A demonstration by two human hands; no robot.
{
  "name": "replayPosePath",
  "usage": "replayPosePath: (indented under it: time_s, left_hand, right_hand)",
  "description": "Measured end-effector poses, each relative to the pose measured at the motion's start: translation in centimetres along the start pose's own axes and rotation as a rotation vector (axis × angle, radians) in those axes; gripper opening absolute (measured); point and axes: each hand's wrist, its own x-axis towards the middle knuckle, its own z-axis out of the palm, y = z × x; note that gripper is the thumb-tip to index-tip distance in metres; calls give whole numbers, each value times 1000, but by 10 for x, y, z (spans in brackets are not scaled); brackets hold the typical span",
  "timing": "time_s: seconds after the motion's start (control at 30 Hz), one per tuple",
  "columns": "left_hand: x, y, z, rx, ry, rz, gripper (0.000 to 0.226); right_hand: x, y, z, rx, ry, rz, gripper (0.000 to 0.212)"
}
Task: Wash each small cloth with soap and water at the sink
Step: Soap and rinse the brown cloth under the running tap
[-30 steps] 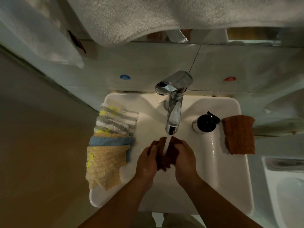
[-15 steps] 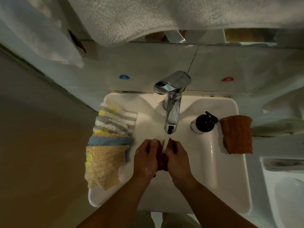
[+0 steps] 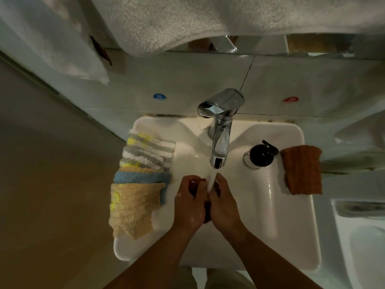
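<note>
Now both hands meet over the sink (image 3: 308, 226), right under the tap (image 3: 220, 142). The left hand (image 3: 190, 202) and right hand (image 3: 224, 205) press together with a brown cloth (image 3: 206, 212) bunched between them. Only dark slivers of it show between the palms and by the left fingers. Each grip is closed, fingers curled round that cloth. Water (image 3: 211, 180) runs from the spout and lands between the knuckles.

On the sink's left rim lies an overlapping row of cloths: a striped cloth (image 3: 148, 151) farthest back, a blue cloth (image 3: 141, 177) in front of it, and a beige cloth (image 3: 133, 207) nearest. On the right rim stands a soap pump (image 3: 261, 154) with a black top, near the tap. An orange cloth (image 3: 302, 170) lies flat just beside it on the right. A white towel (image 3: 187, 17) hangs across the top of the view.
</note>
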Motion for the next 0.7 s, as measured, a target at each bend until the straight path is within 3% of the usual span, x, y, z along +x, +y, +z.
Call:
replayPosePath:
  time_s: [0.1, 0.17, 0.3, 0.37, 0.5, 0.63, 0.7]
  left_hand:
    - [5, -1, -2, 70, 35, 33, 2]
    - [7, -5, -2, 61, 32, 3, 4]
    - [-3, -1, 1, -164, -29, -217, 21]
    - [-8, 2, 3, -243, -70, -216, 22]
    - [-8, 6, 2, -55, -68, -81, 19]
    - [-6, 9, 1, 13, -69, -39, 12]
    - [-4, 8, 1, 78, -56, 0, 16]
  right_hand:
    - [-4, -8, 0, 143, -86, 37, 23]
    - [-2, -7, -2, 220, -10, -20, 16]
    - [2, -6, -3, 400, 57, 26, 27]
    - [2, -9, -2, 436, 47, 75, 22]
    - [-1, -8, -2, 247, 40, -18, 9]
    - [-4, -11, 0, 166, -16, -118, 18]
    - [-1, -11, 2, 48, 15, -169, 10]
